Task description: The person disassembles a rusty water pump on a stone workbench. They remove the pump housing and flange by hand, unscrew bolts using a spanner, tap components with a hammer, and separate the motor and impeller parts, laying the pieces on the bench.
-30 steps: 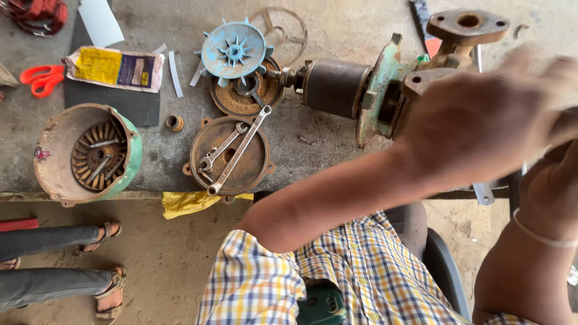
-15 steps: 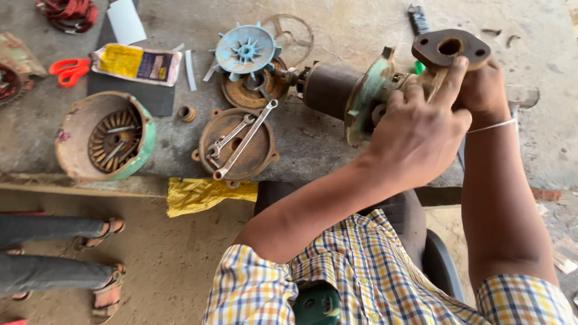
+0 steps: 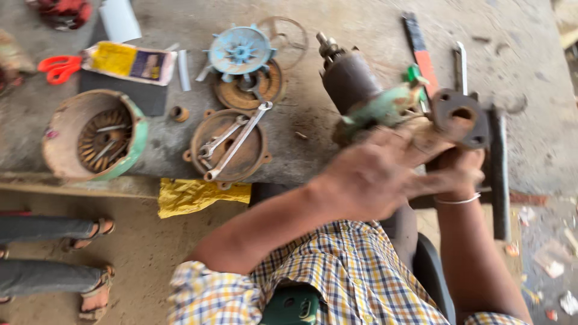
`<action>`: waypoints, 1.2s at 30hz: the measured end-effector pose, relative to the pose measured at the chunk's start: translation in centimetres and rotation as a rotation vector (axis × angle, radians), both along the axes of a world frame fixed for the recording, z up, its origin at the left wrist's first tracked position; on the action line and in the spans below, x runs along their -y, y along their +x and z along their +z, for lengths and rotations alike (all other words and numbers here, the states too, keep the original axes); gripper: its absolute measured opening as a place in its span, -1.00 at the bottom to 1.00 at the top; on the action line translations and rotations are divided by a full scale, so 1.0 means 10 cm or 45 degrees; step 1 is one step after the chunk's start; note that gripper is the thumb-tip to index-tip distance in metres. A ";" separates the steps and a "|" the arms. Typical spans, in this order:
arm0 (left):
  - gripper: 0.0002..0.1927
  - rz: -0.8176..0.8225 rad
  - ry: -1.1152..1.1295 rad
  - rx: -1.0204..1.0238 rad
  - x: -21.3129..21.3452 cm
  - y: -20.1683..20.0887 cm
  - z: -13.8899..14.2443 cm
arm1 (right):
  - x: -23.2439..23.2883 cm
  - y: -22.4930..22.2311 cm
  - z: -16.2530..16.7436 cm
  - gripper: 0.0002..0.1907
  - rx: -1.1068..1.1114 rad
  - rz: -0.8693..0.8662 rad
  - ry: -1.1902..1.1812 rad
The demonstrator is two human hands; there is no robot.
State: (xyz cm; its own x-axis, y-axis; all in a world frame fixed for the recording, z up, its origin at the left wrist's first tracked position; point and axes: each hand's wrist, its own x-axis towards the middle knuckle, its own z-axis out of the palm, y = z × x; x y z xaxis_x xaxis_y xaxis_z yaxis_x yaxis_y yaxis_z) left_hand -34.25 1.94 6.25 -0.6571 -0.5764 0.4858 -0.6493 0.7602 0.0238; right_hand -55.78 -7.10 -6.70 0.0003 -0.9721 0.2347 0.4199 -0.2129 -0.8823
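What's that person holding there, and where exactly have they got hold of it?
A rusty pump. The left hand grips it by the casing near the green flange, and the right hand holds it from below, under the round port.

Orange scissors (image 3: 57,67) lay by a yellow box (image 3: 128,62). Two wrenches (image 3: 232,141) rested on a rusty round plate (image 3: 208,153). A blue fan wheel (image 3: 241,50) sat behind.

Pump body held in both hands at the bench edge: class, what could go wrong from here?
1. The rusty pump body is tilted, gripped by the left hand and right hand near the bench edge; it might slip onto the lap.
2. Swinging it could knock the spanners lying on the round cover.
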 end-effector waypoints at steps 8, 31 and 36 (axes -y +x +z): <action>-0.08 0.148 0.258 -0.014 0.15 0.24 0.46 | -0.72 0.30 0.07 -0.61 -0.242 -0.373 0.061; -0.46 0.297 0.119 -0.149 0.72 -0.49 0.15 | -0.26 -0.76 -0.22 -0.76 -0.041 0.101 0.200; -0.56 0.317 0.120 -0.356 0.90 -0.10 0.13 | -0.15 -0.79 -0.25 -0.79 -0.148 0.172 0.210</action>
